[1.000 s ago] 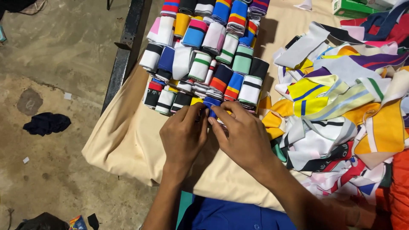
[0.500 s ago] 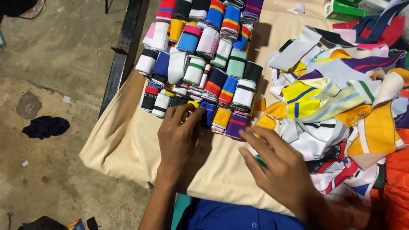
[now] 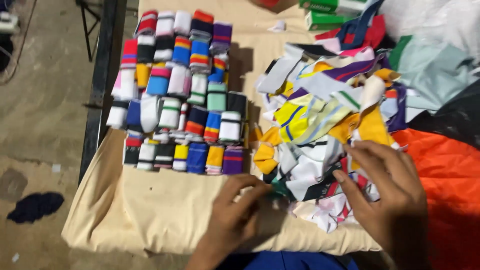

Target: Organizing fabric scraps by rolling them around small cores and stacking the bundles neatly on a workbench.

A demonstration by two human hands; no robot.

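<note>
Beyond the loose fabric heap (image 3: 325, 120) stood two green boxes (image 3: 332, 14); two hands (image 3: 235, 215) were in view.

Head view — steeply down, close.

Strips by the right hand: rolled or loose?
Loose. The pile of strips lies tangled and unrolled under the right hand, unlike the neat rolls.

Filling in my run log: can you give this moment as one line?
left hand: on cloth, at scrap pile's edge | right hand: fingers in scrap pile | rolls: rows, untouched
</note>
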